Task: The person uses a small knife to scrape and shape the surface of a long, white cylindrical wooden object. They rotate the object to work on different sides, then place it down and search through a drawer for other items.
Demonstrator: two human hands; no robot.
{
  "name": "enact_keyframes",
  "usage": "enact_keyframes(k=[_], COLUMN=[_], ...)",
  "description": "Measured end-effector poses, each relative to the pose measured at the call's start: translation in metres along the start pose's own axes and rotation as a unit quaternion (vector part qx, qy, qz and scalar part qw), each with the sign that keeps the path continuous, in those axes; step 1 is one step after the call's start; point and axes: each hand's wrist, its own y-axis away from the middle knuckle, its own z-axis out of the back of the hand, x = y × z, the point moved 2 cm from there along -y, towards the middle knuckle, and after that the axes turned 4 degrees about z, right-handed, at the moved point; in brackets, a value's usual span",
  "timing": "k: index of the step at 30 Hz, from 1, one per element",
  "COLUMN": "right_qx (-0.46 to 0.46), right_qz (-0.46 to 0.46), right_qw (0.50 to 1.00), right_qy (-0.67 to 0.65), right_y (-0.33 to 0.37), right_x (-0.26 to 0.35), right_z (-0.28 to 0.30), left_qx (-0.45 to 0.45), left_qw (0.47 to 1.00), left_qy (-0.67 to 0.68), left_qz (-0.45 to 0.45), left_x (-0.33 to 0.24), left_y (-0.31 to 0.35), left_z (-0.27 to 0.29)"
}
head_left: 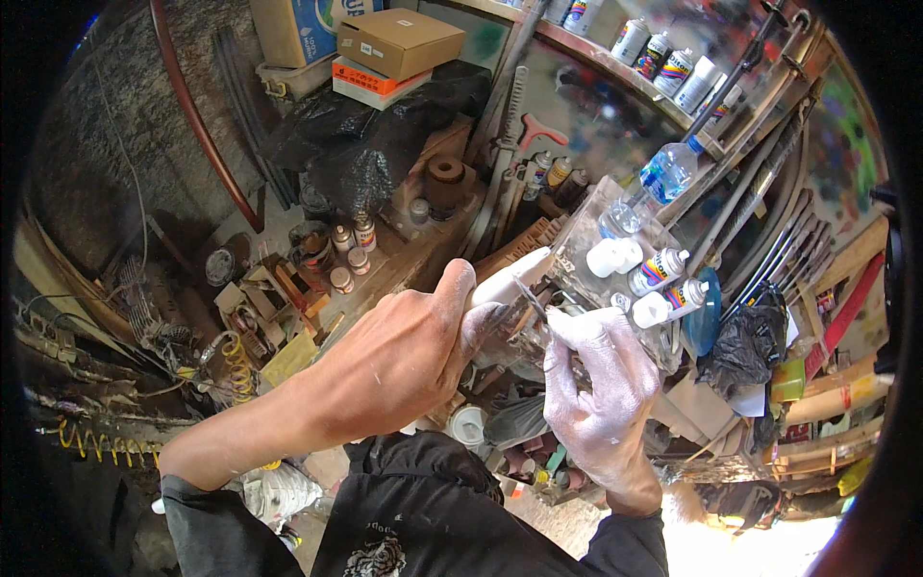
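My left hand (389, 337) is closed around a smooth white piece (508, 281) with a tapered end that points up to the right. The thumb lies along its side, and part of the piece is hidden in the grip. My right hand (606, 370), dusted with white powder, pinches a thin dark strip or narrow blade (531, 296) between thumb and fingertips. The strip's far end meets or nearly meets the white piece; its exact kind is too small to tell. Behind the right hand stand white-capped spray cans (659, 272) and white cups (613, 256).
A clear water bottle (666, 173) leans near the cans. More spray cans (673, 72) line a shelf at the upper right. Cardboard boxes (399, 43) sit on black plastic sheeting (356, 154). A hand saw with a red handle (540, 133) stands behind. A yellow coiled hose (236, 367) hangs left.
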Motion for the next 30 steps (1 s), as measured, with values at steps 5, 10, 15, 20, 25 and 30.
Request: enact_keyframes(k=[5, 10, 15, 20, 25, 30], right_qx=[0.013, -0.255, -0.381, -0.352, -0.201, -0.125], right_qz=[-0.031, -0.115, -0.167, -0.086, 0.093, 0.011], right_qw=[0.999, 0.956, 0.9, 0.874, 0.9, 0.908], right_qy=[0.009, -0.094, -0.127, -0.322, -0.375, -0.399], right_y=[-0.005, 0.006, 0.001, -0.018, -0.047, -0.056], right_x=[0.003, 0.007, -0.043, -0.052, -0.039, -0.045], right_z=[0.008, 0.055, 0.041, 0.009, -0.022, -0.034], left_qx=[-0.061, 0.133, 0.3, 0.378, 0.42, 0.39], left_qw=[0.998, 0.873, 0.729, 0.555, 0.401, 0.471], left_qy=[-0.013, 0.452, 0.6, 0.722, 0.808, 0.786], left_qz=[-0.005, 0.125, 0.136, 0.164, 0.103, 0.092], left_x=[0.01, 0.039, 0.044, 0.047, 0.049, 0.037], left_y=[-0.006, -0.008, 0.0, 0.001, 0.001, 0.001], left_z=[-0.011, -0.004, -0.005, -0.04, -0.076, -0.073])
